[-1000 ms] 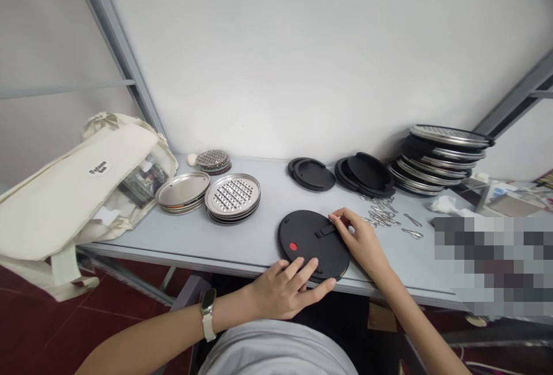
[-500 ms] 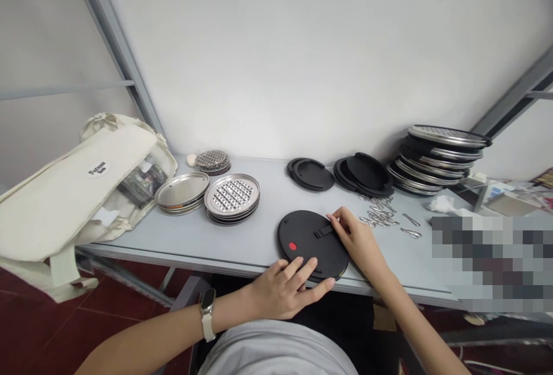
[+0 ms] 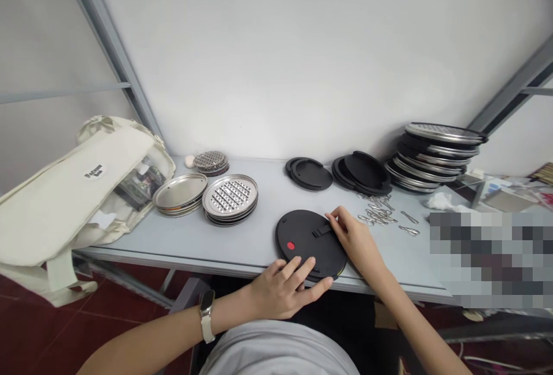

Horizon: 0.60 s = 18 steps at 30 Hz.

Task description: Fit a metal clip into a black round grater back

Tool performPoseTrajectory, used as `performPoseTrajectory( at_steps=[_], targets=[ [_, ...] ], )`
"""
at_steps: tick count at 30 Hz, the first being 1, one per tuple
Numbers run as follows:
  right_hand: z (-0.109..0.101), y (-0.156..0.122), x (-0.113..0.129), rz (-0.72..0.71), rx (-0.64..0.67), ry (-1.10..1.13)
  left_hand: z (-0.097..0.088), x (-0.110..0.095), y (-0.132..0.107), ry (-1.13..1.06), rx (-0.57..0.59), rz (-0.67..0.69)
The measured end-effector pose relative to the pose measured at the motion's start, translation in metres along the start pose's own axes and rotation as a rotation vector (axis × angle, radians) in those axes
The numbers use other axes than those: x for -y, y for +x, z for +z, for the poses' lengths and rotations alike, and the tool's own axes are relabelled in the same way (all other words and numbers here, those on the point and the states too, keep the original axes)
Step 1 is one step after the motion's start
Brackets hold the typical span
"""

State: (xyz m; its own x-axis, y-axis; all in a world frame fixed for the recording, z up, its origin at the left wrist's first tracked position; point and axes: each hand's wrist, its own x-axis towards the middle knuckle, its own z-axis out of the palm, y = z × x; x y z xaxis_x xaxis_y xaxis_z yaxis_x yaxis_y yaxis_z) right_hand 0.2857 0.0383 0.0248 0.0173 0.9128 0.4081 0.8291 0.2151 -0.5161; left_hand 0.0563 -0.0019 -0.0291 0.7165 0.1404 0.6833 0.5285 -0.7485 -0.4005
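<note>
Hands, how do they stand?

They are apart, but both are on the same thing. The left hand (image 3: pixel 283 288) lies open on the lower part of a black round disc (image 3: pixel 298 231), and its fingers reach in over the near rim. The right hand (image 3: pixel 356 242) is at the right side of the disc, with fingertips (image 3: pixel 333 216) bunched at the end of a short black strap (image 3: pixel 322 230). Do they really pinch it? I cannot tell.

And the disc, where does it lie?

Flat on a grey table (image 3: pixel 259 237), very close to the front edge. It is round, so it has no long axis, but the strap runs almost across it, and a red dot (image 3: pixel 291 245) sits left of the strap. The right hand is nearer to the strap, the left hand nearer to the table edge.

How is the room around it?

To the left there is a gap, then a stack of round graters (image 3: pixel 230 196). Behind are black lids (image 3: pixel 311 174). Just beside the right hand lies a loose pile of metal clips (image 3: pixel 378 213).
</note>
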Motion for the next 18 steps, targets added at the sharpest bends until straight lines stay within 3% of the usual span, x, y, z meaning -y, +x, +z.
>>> performPoseTrajectory(
  at_steps=[18],
  targets=[
    [-0.0004, -0.0023, 0.0016, -0.049, -0.052, -0.061, -0.0012, 0.0008, 0.0006, -0.016, 0.009, 0.009]
  ],
)
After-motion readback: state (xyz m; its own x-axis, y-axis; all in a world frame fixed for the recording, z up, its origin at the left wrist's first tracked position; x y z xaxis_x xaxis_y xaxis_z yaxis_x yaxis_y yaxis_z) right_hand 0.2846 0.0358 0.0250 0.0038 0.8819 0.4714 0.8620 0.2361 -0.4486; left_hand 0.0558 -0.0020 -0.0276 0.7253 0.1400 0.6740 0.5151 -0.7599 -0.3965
